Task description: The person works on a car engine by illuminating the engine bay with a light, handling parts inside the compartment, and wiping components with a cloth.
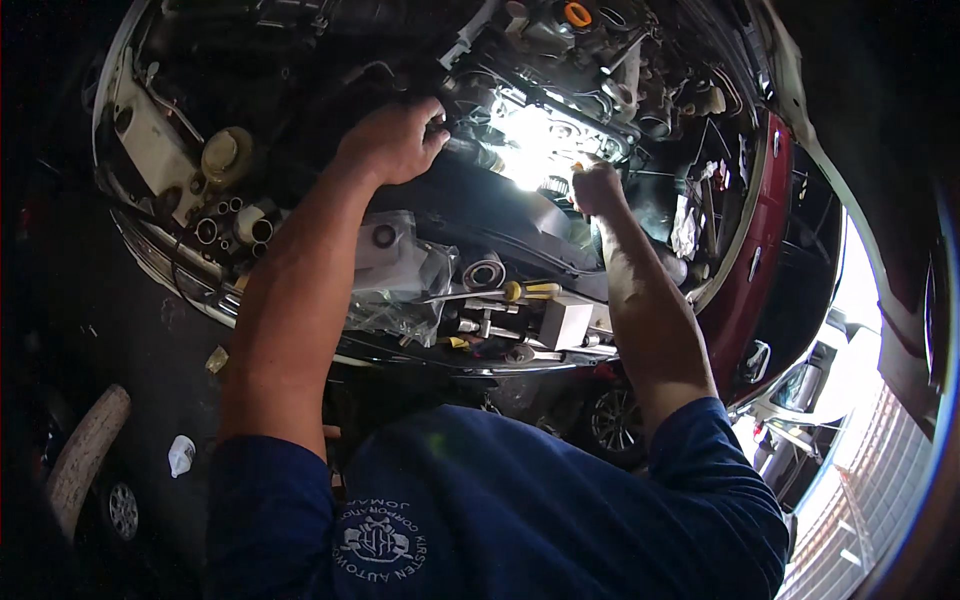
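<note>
My left hand (398, 142) is closed above the left side of a car's engine bay, its fingers curled and the thumb near the index finger. What it grips, if anything, is hidden. Just right of it lies a grey cylindrical part (472, 152). My right hand (597, 188) is closed in a fist at the lower right edge of the brightly lit engine (575, 135). A small orange bit shows by its fingers, but I cannot make out what it holds. Glare washes out the engine's middle.
On the car's front edge lie a clear plastic bag (400, 275), a round bearing-like ring (484, 274), a yellow-handled screwdriver (513, 291), a small white box (566, 322) and several metal tools. Sockets (207, 231) stand at left. A red car door (768, 230) is at right.
</note>
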### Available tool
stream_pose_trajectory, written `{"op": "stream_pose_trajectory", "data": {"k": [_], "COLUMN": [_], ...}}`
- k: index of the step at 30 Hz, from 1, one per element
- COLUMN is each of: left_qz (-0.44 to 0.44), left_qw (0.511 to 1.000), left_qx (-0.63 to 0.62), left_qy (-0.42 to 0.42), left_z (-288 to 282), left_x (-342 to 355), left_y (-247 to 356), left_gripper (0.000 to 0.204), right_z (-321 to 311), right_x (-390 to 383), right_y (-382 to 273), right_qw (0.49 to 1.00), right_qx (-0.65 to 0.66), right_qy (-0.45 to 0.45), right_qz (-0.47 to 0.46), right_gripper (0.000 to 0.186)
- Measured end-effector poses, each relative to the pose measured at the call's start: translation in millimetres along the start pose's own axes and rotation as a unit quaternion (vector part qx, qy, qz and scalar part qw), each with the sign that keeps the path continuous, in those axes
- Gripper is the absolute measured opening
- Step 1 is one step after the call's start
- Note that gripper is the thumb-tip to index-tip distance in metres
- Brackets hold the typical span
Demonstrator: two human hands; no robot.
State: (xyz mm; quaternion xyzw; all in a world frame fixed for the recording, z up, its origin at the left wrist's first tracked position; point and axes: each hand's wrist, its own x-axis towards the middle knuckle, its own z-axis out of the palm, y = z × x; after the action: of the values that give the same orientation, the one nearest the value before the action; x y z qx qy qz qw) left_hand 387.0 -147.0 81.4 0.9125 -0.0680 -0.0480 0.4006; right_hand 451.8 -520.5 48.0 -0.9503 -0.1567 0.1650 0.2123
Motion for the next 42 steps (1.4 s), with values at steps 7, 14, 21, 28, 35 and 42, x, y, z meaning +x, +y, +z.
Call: {"op": "stream_pose_trajectory", "data": {"k": [7, 14, 21, 28, 35, 42], "left_qz": [-0.011, -0.016, -0.006, -0.013, -0.013, -0.018], "left_qw": [0.999, 0.999, 0.999, 0.999, 0.999, 0.997], "left_qx": [0.036, 0.040, 0.027, 0.038, 0.041, 0.039], "left_qy": [-0.014, -0.026, -0.034, -0.031, -0.020, -0.066], "left_z": [-3.5, -4.4, -4.7, -4.6, -3.4, -6.1], "left_x": [-2.4, -0.5, -0.8, 0.6, 0.3, 4.0], "left_y": [2.0, 0.0, -0.3, 0.2, -0.4, 4.2], "left_gripper": [0.039, 0.038, 0.039, 0.039, 0.038, 0.039], "right_z": [7.1, 24.9, 14.0, 23.6, 16.6, 40.3], "right_x": [3.0, 10.1, -2.1, 1.5, 9.1, 32.9], "right_y": [-50.9, -48.3, -69.8, -66.5, -64.3, 6.7], "right_qw": [0.936, 0.949, 0.975, 0.962, 0.800, 0.808], "right_qx": [0.227, 0.137, -0.040, 0.024, 0.423, 0.423], "right_qy": [0.126, 0.161, 0.132, 0.237, 0.162, 0.091], "right_qz": [0.237, 0.236, 0.175, 0.135, 0.394, 0.399], "right_gripper": [0.038, 0.035, 0.045, 0.023, 0.019, 0.026]}}
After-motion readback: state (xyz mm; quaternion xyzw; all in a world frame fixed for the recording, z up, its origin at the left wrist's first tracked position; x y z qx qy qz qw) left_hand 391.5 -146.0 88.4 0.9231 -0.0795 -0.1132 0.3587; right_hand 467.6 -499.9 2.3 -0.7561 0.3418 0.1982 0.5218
